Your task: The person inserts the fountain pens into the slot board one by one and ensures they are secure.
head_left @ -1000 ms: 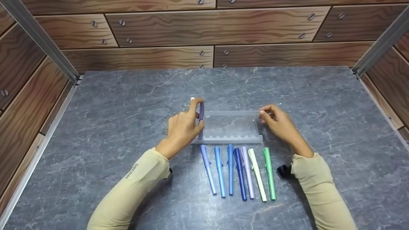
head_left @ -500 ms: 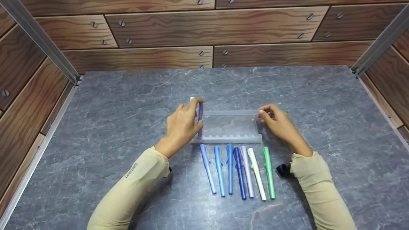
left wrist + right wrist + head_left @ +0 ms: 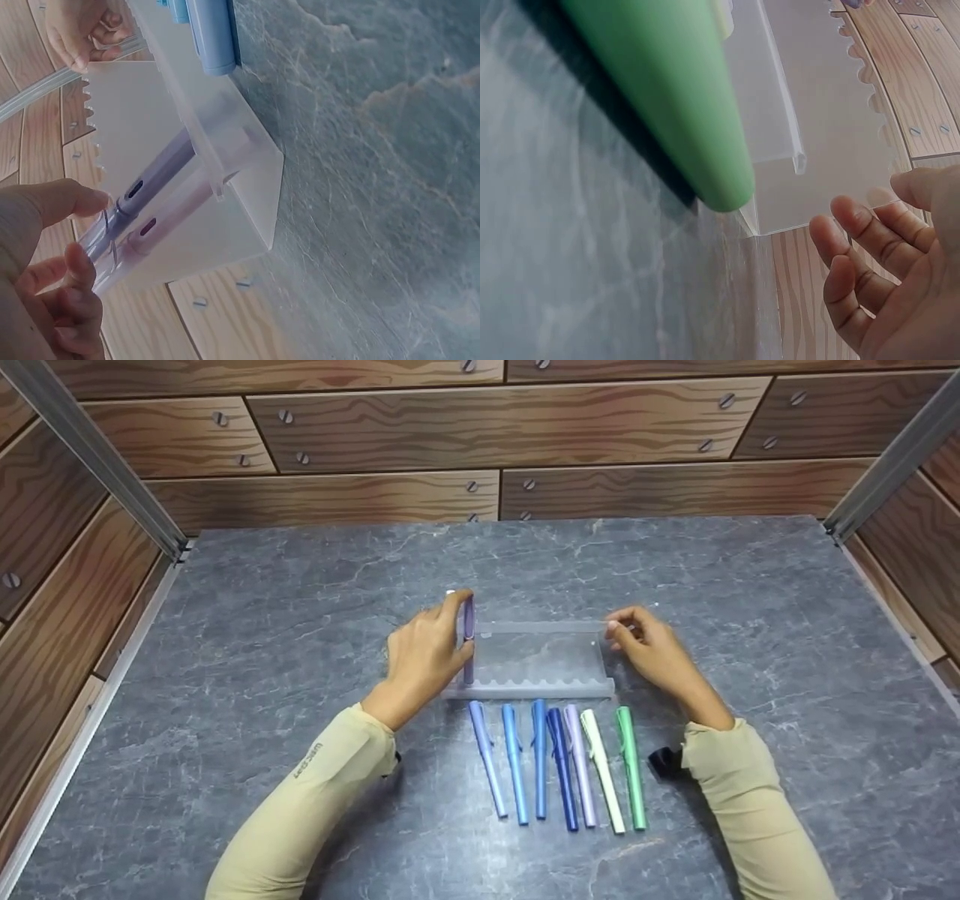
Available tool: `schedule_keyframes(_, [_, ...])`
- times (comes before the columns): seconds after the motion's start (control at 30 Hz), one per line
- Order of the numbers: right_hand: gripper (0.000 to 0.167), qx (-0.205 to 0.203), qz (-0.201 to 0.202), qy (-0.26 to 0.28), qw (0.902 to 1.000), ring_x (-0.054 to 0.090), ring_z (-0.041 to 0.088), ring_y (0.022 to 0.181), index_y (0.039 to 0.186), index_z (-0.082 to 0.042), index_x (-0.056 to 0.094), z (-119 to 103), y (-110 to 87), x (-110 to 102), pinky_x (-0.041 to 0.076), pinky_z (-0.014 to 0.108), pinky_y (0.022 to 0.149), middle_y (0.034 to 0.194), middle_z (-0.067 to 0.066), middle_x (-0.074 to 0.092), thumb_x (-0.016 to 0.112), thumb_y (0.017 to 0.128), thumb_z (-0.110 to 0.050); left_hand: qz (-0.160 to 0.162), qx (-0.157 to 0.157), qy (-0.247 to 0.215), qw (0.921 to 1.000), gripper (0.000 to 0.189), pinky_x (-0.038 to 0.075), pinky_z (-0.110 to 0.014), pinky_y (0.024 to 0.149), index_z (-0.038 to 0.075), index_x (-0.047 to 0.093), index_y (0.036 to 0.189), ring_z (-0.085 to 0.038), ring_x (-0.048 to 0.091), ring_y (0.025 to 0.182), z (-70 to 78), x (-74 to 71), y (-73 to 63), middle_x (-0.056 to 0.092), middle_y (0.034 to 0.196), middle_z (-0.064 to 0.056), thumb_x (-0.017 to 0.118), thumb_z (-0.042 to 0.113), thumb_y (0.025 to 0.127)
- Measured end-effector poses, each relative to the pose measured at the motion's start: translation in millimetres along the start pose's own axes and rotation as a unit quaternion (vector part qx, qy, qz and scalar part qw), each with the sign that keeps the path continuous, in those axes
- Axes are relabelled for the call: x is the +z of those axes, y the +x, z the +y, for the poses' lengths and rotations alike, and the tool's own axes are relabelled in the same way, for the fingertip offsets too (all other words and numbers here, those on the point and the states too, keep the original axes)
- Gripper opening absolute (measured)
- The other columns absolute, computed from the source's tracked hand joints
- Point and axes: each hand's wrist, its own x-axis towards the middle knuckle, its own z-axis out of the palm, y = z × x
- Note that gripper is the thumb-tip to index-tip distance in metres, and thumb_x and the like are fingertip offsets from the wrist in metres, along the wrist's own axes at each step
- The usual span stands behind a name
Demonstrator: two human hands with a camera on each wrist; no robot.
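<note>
A clear plastic pen rack (image 3: 540, 690) with notched edges stands mid-table. At its left end my left hand (image 3: 427, 649) pinches the upper part of a purple pen (image 3: 469, 622), whose lower end sits in the rack. The left wrist view shows a pinkish-lilac pen (image 3: 154, 229) leaning close beside the purple one, also in the rack. My right hand (image 3: 649, 641) pinches the rack's far right corner between thumb and fingers. In front of the rack lie several capped pens, among them a periwinkle pen (image 3: 489, 761), a dark blue pen (image 3: 562, 769) and a green pen (image 3: 632, 769).
The marbled grey table (image 3: 300, 585) ends at a wood-patterned back wall (image 3: 390, 495), with similar walls left and right. A small black object (image 3: 664, 763) shows by the right sleeve cuff.
My left hand and the purple pen have shifted very slightly left. The right hand keeps its hold on the rack's corner, and the row of loose pens is unchanged.
</note>
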Motion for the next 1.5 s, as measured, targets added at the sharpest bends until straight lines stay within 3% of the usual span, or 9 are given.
schedule_keyframes(0.2, [0.031,0.005,-0.001,-0.003,1.0,0.066,0.033,0.09,0.117,0.002,0.056,-1,-1.6,-1,0.049,0.015,0.074,0.104,0.021,0.064,0.048,0.101,-0.024,-0.015,-0.007,-0.022,0.9996,0.062,0.042,-0.033,0.043,0.021,0.049,0.134,-0.016,0.054,0.055,-0.9,-4.2,-4.0,0.062,0.072,0.001,0.075,0.033,0.078])
schedule_keyframes(0.4, [0.031,0.006,-0.003,-0.002,1.0,0.066,0.033,0.091,0.117,0.002,0.056,-2,-1.1,-1,0.049,0.014,0.075,0.104,0.022,0.064,0.048,0.101,-0.024,-0.026,0.007,-0.051,0.9983,0.061,0.037,-0.029,0.04,0.019,0.05,0.13,-0.014,0.051,0.05,-1.0,-6.6,-13.7,0.064,0.071,0.002,0.074,0.042,0.078])
schedule_keyframes(0.67, [0.028,0.004,-0.001,0.0,1.0,0.066,0.035,0.091,0.116,0.003,0.056,-2,0.4,-1,0.051,0.02,0.076,0.103,0.022,0.064,0.048,0.101,-0.02,-0.108,-0.01,-0.097,0.9894,0.066,0.036,-0.026,0.042,0.019,0.047,0.131,-0.012,0.051,0.052,2.4,-13.1,-27.7,0.067,0.076,-0.001,0.072,0.051,0.079])
schedule_keyframes(0.97, [0.029,-0.001,0.006,-0.004,1.0,0.066,0.03,0.088,0.115,0.004,0.056,0,1.2,-2,0.053,0.023,0.077,0.101,0.022,0.064,0.048,0.101,-0.02,-0.173,-0.012,-0.113,0.9783,0.062,0.04,-0.027,0.045,0.018,0.049,0.121,-0.011,0.054,0.053,9.7,-11.8,-41.3,0.069,0.076,0.002,0.073,0.054,0.077])
schedule_keyframes(1.1, [0.031,-0.013,0.009,0.003,0.9999,0.067,0.026,0.084,0.114,0.003,0.056,1,0.5,-1,0.051,0.019,0.073,0.099,0.021,0.065,0.049,0.101,-0.024,-0.202,-0.022,-0.118,0.9721,0.062,0.04,-0.028,0.045,0.016,0.051,0.117,-0.011,0.054,0.053,11.1,-9.7,-46.0,0.067,0.073,0.003,0.074,0.056,0.075])
schedule_keyframes(1.3, [0.031,-0.021,0.011,0.007,0.9997,0.065,0.017,0.079,0.113,0.002,0.057,1,-0.5,1,0.049,0.014,0.07,0.096,0.018,0.065,0.051,0.1,-0.026,-0.249,-0.037,-0.098,0.9627,0.067,0.039,-0.028,0.045,0.013,0.055,0.116,-0.013,0.052,0.055,13.1,-5.8,-51.7,0.062,0.072,0.002,0.074,0.06,0.072])
schedule_keyframes(1.5, [0.029,0.004,0.0,-0.002,1.0,0.065,0.027,0.087,0.116,0.003,0.056,-1,-0.5,1,0.05,0.016,0.074,0.102,0.021,0.064,0.048,0.101,-0.02,-0.278,-0.037,-0.078,0.9567,0.069,0.039,-0.028,0.045,0.012,0.057,0.116,-0.014,0.05,0.054,14.6,-1.1,-55.7,0.057,0.067,0.003,0.074,0.062,0.071])
